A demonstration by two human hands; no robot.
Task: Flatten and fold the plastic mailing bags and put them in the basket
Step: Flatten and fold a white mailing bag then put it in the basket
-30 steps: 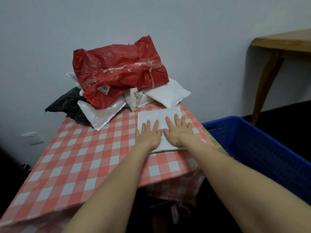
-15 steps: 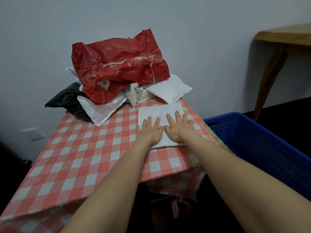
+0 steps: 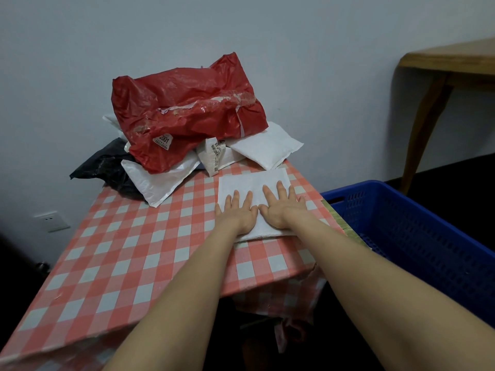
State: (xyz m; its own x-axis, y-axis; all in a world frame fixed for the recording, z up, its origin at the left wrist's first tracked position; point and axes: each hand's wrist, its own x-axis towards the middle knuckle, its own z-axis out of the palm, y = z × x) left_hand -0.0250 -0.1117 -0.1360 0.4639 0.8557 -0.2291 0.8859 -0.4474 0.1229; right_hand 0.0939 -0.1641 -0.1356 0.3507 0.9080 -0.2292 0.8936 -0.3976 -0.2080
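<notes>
Two bare forearms reach in from the near edge over a counter (image 3: 120,250) covered with a red-and-white checked cloth, which hangs loose off its near right corner. Toward the far right part of the counter, the left hand (image 3: 237,215) and right hand (image 3: 281,210) lie palm down, side by side, thumbs almost touching. Both press on a flat white mailing bag (image 3: 251,183). The fingers (image 3: 235,199) of each hand are straight and slightly spread, pointing away, holding nothing. The bag lies flat on the cloth, its near edge under the wrists and its far edge close to the pile beyond.

Right of the counter, and lower, stands a blue plastic basket (image 3: 428,236) with perforated walls, its near left rim just beside the counter's right edge.

Farther back, at the counter's far end against the wall, other bags are heaped. A crumpled red bag (image 3: 187,116) with a small label lies on top. Beneath it are a white bag (image 3: 160,180) on the left, a puffy white bag (image 3: 267,148) on the right and a printed white one (image 3: 217,156) between them. A black bag (image 3: 107,167) sticks out at the far left.

A socket (image 3: 52,220) sits low on the wall at left, and a wooden table (image 3: 442,62) stands at far right.
</notes>
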